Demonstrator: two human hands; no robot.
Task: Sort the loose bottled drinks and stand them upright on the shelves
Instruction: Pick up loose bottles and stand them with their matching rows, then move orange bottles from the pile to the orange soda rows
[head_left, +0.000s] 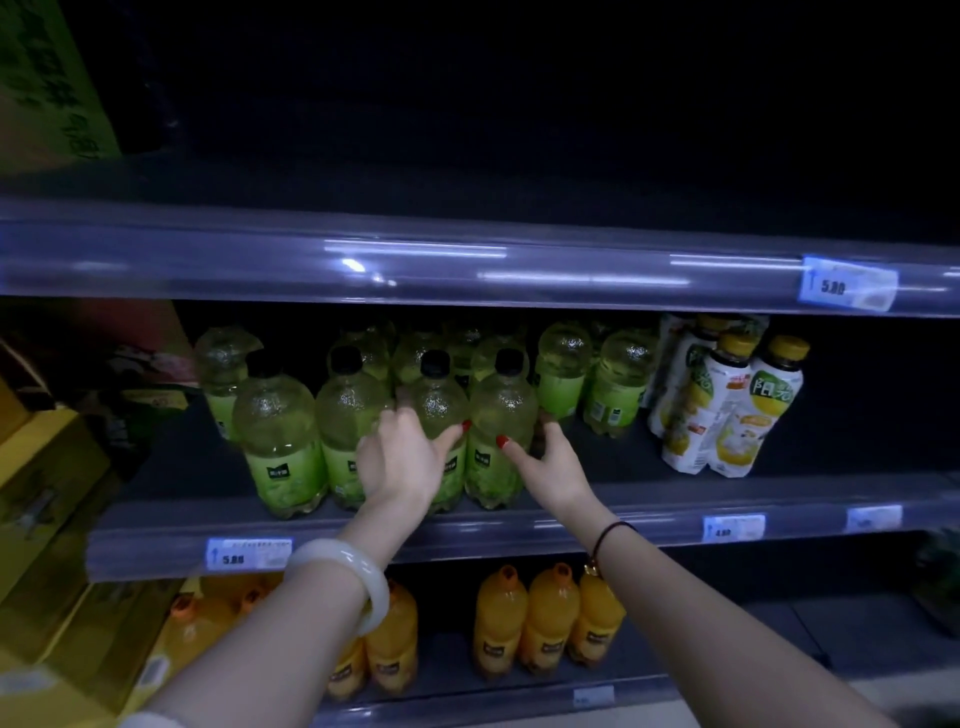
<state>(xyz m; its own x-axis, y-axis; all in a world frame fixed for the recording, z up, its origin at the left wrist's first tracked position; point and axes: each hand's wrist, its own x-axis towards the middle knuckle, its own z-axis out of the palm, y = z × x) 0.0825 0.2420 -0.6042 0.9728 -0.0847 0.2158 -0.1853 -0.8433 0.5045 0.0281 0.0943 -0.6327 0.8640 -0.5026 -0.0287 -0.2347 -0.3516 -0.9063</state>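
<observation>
Middle shelf: carries green drinks at left and centre, and white drinks at right.
Front row: four green bottles with black caps, upright, side by side near the shelf edge.
Third green bottle: third from the left in the front row, upright, close against its neighbours.
Left hand: wrapped round the third green bottle, fingers on its left flank, thumb across its front.
Fourth green bottle: right end of the front row, upright.
Right hand: clasps the fourth green bottle, thumb on its front, fingers curled round its right side.
Back rows: more green bottles, upright, farther in.
White bottles: yellow caps, upright, right of the green stock.
Orange bottles: upright on the lower shelf.
Price tag: on the near edge of the middle shelf, at left.
Bangle: white, on the left wrist.
</observation>
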